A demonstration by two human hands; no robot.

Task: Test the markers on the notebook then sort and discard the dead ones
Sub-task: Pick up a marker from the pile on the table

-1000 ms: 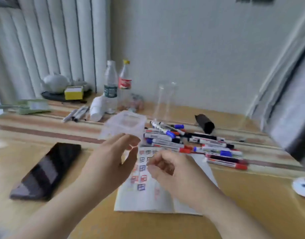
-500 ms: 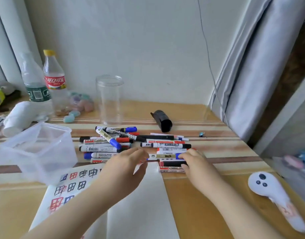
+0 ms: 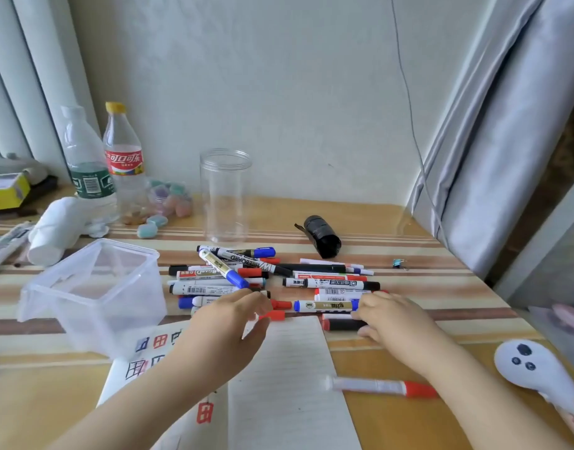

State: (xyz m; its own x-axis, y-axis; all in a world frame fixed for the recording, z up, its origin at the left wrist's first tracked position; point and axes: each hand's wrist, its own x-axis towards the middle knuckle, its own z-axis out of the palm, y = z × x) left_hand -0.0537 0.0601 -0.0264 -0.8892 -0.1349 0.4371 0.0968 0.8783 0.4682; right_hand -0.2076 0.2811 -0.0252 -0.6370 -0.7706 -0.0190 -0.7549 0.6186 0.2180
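A pile of whiteboard markers (image 3: 266, 274) with blue, red and black caps lies on the desk beyond the open notebook (image 3: 279, 368), whose left page bears coloured test marks. My left hand (image 3: 227, 323) reaches to the pile's near edge, fingers spread beside a red-capped marker (image 3: 272, 315). My right hand (image 3: 389, 315) rests on the pile's right side, fingertips touching a black marker (image 3: 342, 324) and a blue-capped marker (image 3: 324, 305). Another red-capped marker (image 3: 383, 386) lies apart at the notebook's right edge.
A clear plastic box (image 3: 94, 287) sits left of the pile, a clear jar (image 3: 225, 196) behind it. Two bottles (image 3: 107, 164), a white roll (image 3: 51, 232), a black roll (image 3: 323, 237) and a white ghost-shaped object (image 3: 538, 371) stand around. A curtain hangs right.
My view has swung right. Both hands moved forward from above the notebook to the marker pile. A red-capped marker now lies by the notebook's right edge.
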